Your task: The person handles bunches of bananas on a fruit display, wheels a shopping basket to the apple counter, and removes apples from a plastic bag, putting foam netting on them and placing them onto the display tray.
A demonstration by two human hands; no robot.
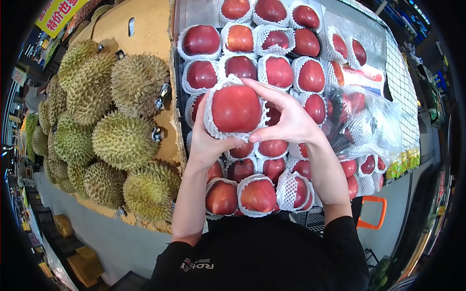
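Note:
A large red apple (236, 109) in a white foam net sleeve (208, 119) is held up between my two hands, above the fruit display. My left hand (206, 140) wraps its lower left side, with the thumb under it. Around its right side curves my right hand (291, 116), fingers at the top and thumb near the lower edge. Below and beyond lie rows of red apples (201, 40), most in the same kind of white foam nets. Some of those apples are hidden behind my hands and the held one.
Spiky durians (124, 140) are piled in a cardboard box (150, 24) on the left. A clear plastic bag (383, 121) with netted apples lies at the right. Beyond it are a white grid panel (400, 72) and yellow packets (405, 164). An orange handle (383, 213) sticks out at lower right.

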